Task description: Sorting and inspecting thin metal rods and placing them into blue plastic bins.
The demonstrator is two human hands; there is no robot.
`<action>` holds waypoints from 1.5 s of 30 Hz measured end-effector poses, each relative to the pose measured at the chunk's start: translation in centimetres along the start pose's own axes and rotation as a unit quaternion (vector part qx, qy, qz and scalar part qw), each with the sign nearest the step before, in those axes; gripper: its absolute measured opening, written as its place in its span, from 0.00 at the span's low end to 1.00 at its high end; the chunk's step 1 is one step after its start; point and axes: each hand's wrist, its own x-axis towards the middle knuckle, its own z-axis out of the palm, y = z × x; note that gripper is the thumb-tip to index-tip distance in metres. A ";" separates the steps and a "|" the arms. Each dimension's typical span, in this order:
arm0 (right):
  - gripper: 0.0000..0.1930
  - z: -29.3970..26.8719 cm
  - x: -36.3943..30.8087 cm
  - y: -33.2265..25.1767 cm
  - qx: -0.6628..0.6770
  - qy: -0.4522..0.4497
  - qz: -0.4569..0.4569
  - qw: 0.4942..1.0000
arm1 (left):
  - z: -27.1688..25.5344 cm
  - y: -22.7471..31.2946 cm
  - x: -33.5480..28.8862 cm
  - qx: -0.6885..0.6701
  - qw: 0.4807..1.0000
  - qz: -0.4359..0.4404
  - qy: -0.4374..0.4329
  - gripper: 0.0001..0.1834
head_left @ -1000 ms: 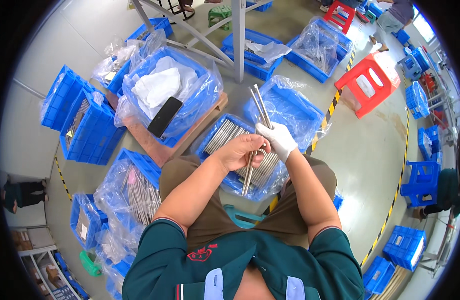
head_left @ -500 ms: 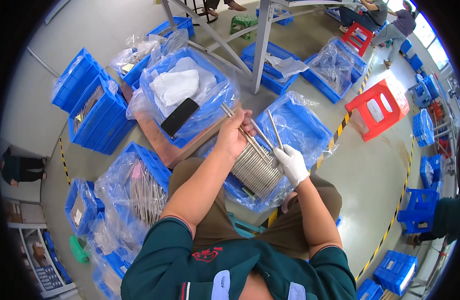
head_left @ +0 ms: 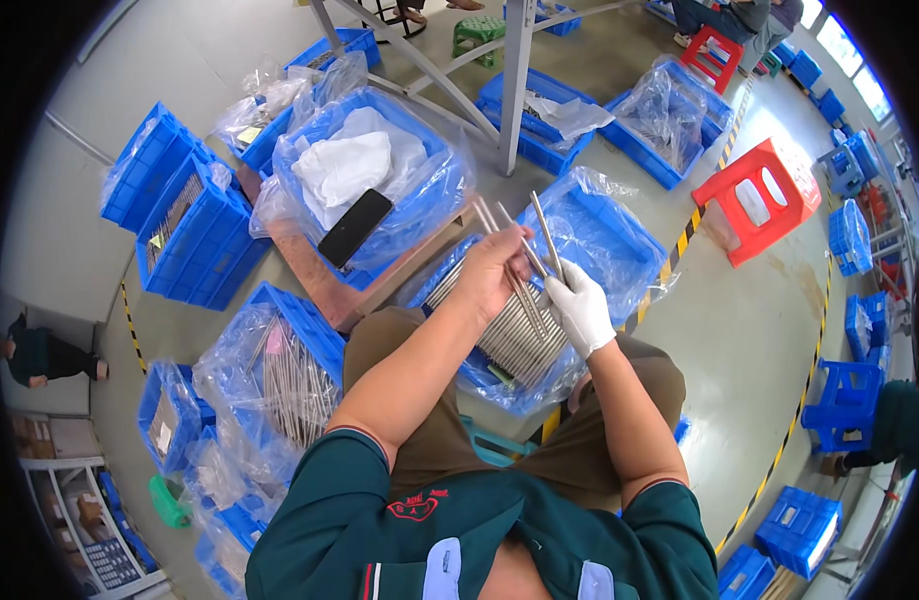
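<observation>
My bare left hand [head_left: 496,272] is closed around several thin metal rods [head_left: 523,298], which slant through it with their far ends above the fingers. In a white glove, my right hand [head_left: 582,308] grips the lower end of another metal rod [head_left: 546,228], its free end tilted up and away. The two hands are close together, and one rod from the left hand's group reaches toward the gloved fingertips. Below them, a plastic-lined blue crate [head_left: 620,235] holds a layer of similar rods [head_left: 510,350] lying side by side.
A blue crate [head_left: 435,165] with white cloth [head_left: 345,168] and a black phone [head_left: 356,228] stands ahead to the left. Long rods fill a bagged crate [head_left: 310,325] at my left. A metal table leg [head_left: 517,90] rises beyond, and a red stool [head_left: 750,200] stands right.
My left hand has moved right, closer to my gloved hand, with its rods. One rod that leaned toward the glove now lies at the left fingers. The right hand has shifted slightly away from me.
</observation>
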 end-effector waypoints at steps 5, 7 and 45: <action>0.16 0.9 1.4 1.1 0.109 0.050 -0.032 0.992 | 0.5 -2.2 -0.7 0.088 0.996 -0.030 -0.013 0.11; 0.13 1.3 1.4 0.6 0.237 0.034 -0.027 0.970 | 1.6 -2.1 -1.2 0.070 0.996 -0.047 -0.010 0.11; 0.14 -3.7 4.7 0.4 0.401 0.187 0.050 0.896 | 2.5 -2.8 -1.9 0.056 0.934 -0.314 -0.163 0.16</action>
